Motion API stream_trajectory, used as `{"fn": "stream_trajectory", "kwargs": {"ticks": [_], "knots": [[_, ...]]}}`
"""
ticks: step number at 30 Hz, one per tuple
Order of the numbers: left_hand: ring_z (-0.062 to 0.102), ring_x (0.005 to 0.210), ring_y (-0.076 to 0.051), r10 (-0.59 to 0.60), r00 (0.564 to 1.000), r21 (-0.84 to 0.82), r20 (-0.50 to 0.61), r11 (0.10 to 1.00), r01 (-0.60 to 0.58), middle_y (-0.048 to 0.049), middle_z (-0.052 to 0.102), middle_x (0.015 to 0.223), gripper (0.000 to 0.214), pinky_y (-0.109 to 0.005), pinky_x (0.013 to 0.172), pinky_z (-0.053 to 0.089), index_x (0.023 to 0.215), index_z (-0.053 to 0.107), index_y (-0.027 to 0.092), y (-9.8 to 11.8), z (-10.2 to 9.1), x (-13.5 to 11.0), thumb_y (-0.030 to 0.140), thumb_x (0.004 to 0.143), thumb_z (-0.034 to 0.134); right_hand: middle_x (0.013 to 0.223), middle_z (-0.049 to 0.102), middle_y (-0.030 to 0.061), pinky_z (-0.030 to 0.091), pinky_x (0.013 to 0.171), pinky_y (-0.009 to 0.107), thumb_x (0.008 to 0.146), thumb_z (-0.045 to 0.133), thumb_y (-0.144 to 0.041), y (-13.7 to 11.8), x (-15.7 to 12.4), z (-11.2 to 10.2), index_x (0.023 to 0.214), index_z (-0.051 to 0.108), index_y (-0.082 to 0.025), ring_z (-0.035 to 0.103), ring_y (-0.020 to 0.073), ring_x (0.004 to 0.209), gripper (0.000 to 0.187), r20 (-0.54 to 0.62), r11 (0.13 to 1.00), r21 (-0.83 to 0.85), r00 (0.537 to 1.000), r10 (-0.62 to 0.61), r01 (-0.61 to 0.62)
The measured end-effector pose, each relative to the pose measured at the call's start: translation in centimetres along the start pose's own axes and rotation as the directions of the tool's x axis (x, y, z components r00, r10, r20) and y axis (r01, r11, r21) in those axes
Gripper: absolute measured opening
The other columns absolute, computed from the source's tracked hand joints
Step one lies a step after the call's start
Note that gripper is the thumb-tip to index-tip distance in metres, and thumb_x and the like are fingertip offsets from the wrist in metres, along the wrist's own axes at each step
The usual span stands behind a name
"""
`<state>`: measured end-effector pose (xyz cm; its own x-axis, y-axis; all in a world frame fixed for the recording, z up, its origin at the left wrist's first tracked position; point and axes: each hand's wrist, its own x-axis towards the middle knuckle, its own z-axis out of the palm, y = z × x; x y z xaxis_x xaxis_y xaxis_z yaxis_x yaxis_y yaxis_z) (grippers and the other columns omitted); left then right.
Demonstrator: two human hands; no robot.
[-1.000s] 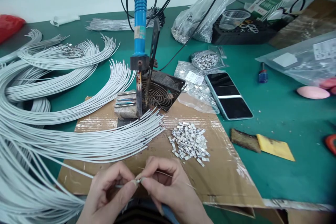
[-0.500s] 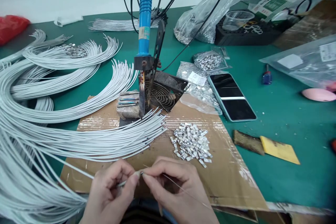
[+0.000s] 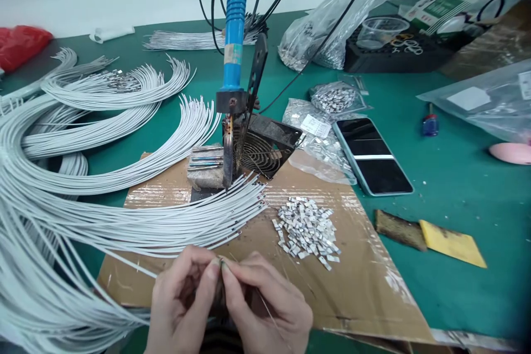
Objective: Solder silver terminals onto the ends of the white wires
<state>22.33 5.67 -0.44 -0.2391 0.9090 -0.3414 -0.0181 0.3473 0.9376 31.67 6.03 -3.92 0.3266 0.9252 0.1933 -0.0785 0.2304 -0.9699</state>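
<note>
Where the fingertips converge, a white wire leads into the left hand

Taking that converging spot as the clock's centre, a bundle of wires sweeps in from between nine and ten o'clock, its loose ends lying toward one o'clock over brown cardboard. The single wire comes in from nine o'clock, just below the bundle, and goes out of sight behind the left hand's curled fingers. The left thumb and forefinger are pressed together, pinching it at their tips — to the right of where it disappears — but its end is too small to make out.

Between eleven and twelve o'clock, apart from the hands, sits a grooved block; at twelve stands a blue soldering iron, its tip pointing down toward the bundle.

The right hand also has thumb and forefinger pressed together, just beside or touching the left tips; I cannot tell which. It holds a thin strand, which runs out across the hand toward five o'clock.

Near the right hand, between two and three o'clock, lies a pile of small metal pieces. Farther off, a phone rests at two o'clock, and a yellow pad at three.
</note>
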Motion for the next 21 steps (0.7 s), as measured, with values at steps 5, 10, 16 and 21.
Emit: {"fn": "stream_trajectory", "kwargs": {"ticks": [5, 10, 16, 21], "knots": [[0.040, 0.049, -0.007, -0.093, 0.996, -0.035, 0.011, 0.995, 0.093, 0.0056, 0.053, 0.056, 0.041, -0.014, 0.047, 0.033, 0.079, 0.068, 0.016, 1.4, -0.1, 0.9, 0.054, 0.077, 0.086, 0.073, 0.071, 0.0018, 0.049, 0.057, 0.026, 0.090, 0.069, -0.005, -0.5, 2.8, -2.4, 0.096, 0.080, -0.023, 0.060, 0.0143, 0.061, 0.021, 0.312, 0.980, -0.136, 0.945, -0.095, 0.143], [0.031, 0.049, -0.005, -0.115, 0.993, 0.020, 0.034, 0.993, 0.114, 0.0083, 0.044, 0.052, 0.033, -0.014, 0.048, 0.025, 0.069, 0.067, 0.015, 2.2, -0.3, 1.6, 0.039, 0.070, 0.089, 0.072, 0.063, -0.0004, 0.044, 0.059, 0.023, 0.102, 0.058, -0.025, -1.5, 5.4, -4.1, 0.080, 0.069, -0.019, 0.059, 0.0120, 0.065, 0.026, 0.501, 0.964, -0.266, 0.858, 0.111, 0.030], [0.030, 0.048, -0.005, -0.149, 0.985, 0.068, 0.090, 0.987, 0.144, 0.0079, 0.045, 0.050, 0.031, -0.016, 0.048, 0.022, 0.067, 0.066, 0.016, 2.0, -0.5, 1.6, 0.036, 0.068, 0.089, 0.074, 0.051, -0.0014, 0.040, 0.064, 0.026, 0.102, 0.050, -0.018, -1.7, 5.9, -3.2, 0.076, 0.050, -0.020, 0.051, 0.0135, 0.072, 0.027, 0.628, 0.962, -0.241, 0.776, 0.056, 0.125], [0.030, 0.047, -0.005, -0.197, 0.974, 0.065, 0.111, 0.979, 0.191, 0.0080, 0.044, 0.049, 0.033, -0.017, 0.049, 0.024, 0.066, 0.066, 0.015, 2.1, -0.5, 1.9, 0.039, 0.065, 0.090, 0.075, 0.055, 0.0008, 0.044, 0.067, 0.029, 0.101, 0.045, -0.010, -1.1, 5.3, -4.3, 0.079, 0.051, -0.020, 0.053, 0.0161, 0.075, 0.025, 0.615, 0.902, -0.291, 0.785, -0.079, 0.319]]}}
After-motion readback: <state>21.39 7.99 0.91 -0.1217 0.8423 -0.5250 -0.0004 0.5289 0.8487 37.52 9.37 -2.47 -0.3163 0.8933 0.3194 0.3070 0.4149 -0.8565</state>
